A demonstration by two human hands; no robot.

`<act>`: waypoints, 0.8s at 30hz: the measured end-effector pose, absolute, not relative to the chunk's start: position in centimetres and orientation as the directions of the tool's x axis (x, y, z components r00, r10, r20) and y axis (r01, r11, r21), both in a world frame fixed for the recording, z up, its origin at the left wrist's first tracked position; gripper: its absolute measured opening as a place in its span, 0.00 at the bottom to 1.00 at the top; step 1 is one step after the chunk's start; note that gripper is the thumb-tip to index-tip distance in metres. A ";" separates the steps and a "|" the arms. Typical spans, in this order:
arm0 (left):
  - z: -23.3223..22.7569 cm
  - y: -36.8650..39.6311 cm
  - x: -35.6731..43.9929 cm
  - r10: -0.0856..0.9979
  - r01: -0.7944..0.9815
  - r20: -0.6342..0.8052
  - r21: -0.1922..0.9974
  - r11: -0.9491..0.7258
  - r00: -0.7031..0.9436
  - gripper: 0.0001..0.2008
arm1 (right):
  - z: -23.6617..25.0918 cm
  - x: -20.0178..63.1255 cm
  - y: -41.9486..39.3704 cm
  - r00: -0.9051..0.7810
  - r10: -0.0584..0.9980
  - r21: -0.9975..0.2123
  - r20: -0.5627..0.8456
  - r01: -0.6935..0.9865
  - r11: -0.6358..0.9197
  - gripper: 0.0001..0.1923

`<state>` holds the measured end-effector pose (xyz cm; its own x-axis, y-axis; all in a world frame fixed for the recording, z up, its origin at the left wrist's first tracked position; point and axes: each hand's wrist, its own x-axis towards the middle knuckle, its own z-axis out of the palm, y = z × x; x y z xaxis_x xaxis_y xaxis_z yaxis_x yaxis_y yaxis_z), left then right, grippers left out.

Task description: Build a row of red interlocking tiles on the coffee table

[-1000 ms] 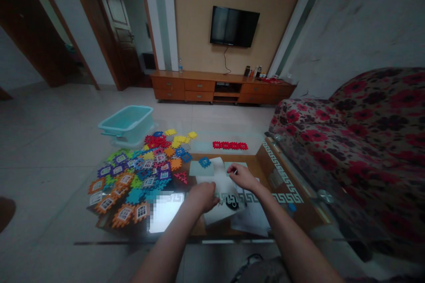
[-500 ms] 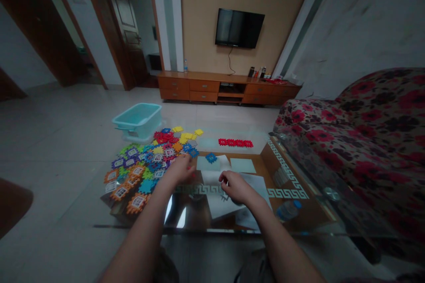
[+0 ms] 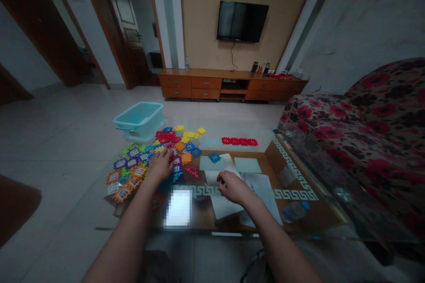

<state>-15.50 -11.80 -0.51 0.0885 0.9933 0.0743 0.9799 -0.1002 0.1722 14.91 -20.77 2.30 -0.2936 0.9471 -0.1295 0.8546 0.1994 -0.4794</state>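
Note:
My left hand point(image 3: 161, 164) reaches over a pile of interlocking plastic tiles, its fingers spread among the pieces. Orange tiles point(image 3: 135, 178) and purple tiles point(image 3: 133, 162) lie to its left, and yellow tiles point(image 3: 191, 135) are farther back. To the right of this hand a red triangular tile point(image 3: 191, 171) lies alone. My right hand point(image 3: 231, 184) hovers over the table with its fingers curled together; whatever is in them is hidden. Beyond it is a single blue tile point(image 3: 214, 157). Several red tiles point(image 3: 239, 141) are joined in a row toward the far side.
The tiles rest on a glass table with a patterned border point(image 3: 295, 195). Paper sheets point(image 3: 262, 190) and a water bottle point(image 3: 295, 212) show through or on the glass. A turquoise bin point(image 3: 141, 130) stands beyond the pile. A floral sofa point(image 3: 372, 106) is on the right.
My left hand has moved left, from the pile's right edge into its middle. The red triangular tile now lies in view where that hand was. My right hand stays nearly in place.

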 end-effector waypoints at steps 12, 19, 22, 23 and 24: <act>-0.1 -11.7 -16.1 0.995 0.973 0.092 0.223 -0.063 0.043 0.11 | 1.6 16.1 -20.8 -0.286 0.952 -0.457 -0.106 0.865 0.209 0.11; 0.0 -11.6 -17.1 0.990 0.965 0.137 0.260 -0.013 -0.023 0.11 | 2.0 16.3 -20.9 -0.278 0.955 -0.476 -0.104 0.857 0.198 0.11; 0.7 -12.1 -17.3 0.974 0.966 0.190 0.248 0.076 -0.126 0.13 | 2.0 16.4 -20.9 -0.279 0.953 -0.466 -0.114 0.863 0.197 0.11; 0.9 -12.3 -17.4 0.964 0.962 0.203 0.243 0.121 -0.173 0.15 | 1.9 16.4 -20.8 -0.280 0.953 -0.463 -0.119 0.865 0.196 0.11; 1.1 -12.5 -17.4 0.953 0.956 0.210 0.240 0.167 -0.219 0.16 | 1.9 16.5 -20.8 -0.280 0.952 -0.462 -0.124 0.865 0.195 0.11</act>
<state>-17.41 -12.52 1.08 -0.2192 0.9527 0.2104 0.9562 0.1669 0.2403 16.47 -20.81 1.86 -0.2805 0.9518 -0.1239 0.8653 0.1949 -0.4618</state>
